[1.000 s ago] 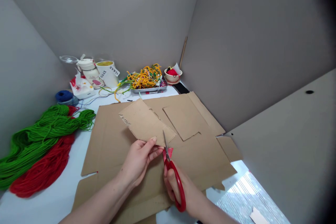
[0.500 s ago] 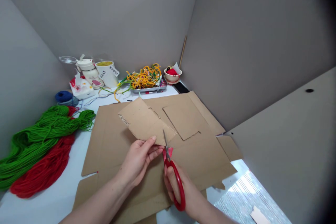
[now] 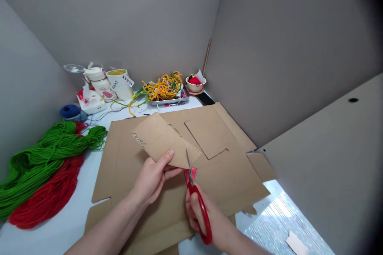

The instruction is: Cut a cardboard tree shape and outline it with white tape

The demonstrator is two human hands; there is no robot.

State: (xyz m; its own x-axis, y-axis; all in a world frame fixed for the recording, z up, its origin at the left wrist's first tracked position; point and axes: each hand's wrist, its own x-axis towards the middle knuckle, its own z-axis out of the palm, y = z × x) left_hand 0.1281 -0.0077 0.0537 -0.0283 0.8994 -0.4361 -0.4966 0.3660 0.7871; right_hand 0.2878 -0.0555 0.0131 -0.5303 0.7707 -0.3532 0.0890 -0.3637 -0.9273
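Note:
My left hand [image 3: 155, 177] pinches the lower edge of a small cardboard piece [image 3: 163, 137], thumb on top and fingers beneath. The piece is tilted above a large flattened cardboard sheet [image 3: 131, 191]. In my right hand [image 3: 206, 211] is a pair of red-handled scissors [image 3: 204, 217], its handles around my fingers. One blade lies over the right corner of the small piece; the other is hidden below it. A small red scrap [image 3: 194, 173], its kind unclear, shows beside the scissors' pivot. An outlined rectangle [image 3: 206, 137] is cut in the sheet to the right.
Green yarn [image 3: 42, 155] and red yarn [image 3: 49, 195] lie at the left, near a blue thread spool [image 3: 70, 111]. Behind stand a bottle [image 3: 101, 83], a white cup [image 3: 121, 85], a tray of tangled yarn [image 3: 164, 89] and a bowl [image 3: 196, 85]. Walls enclose the back and right.
The left hand has shifted slightly left along the cardboard piece, which has tilted a little. The scissors stay at its right corner. The whole view has shifted slightly.

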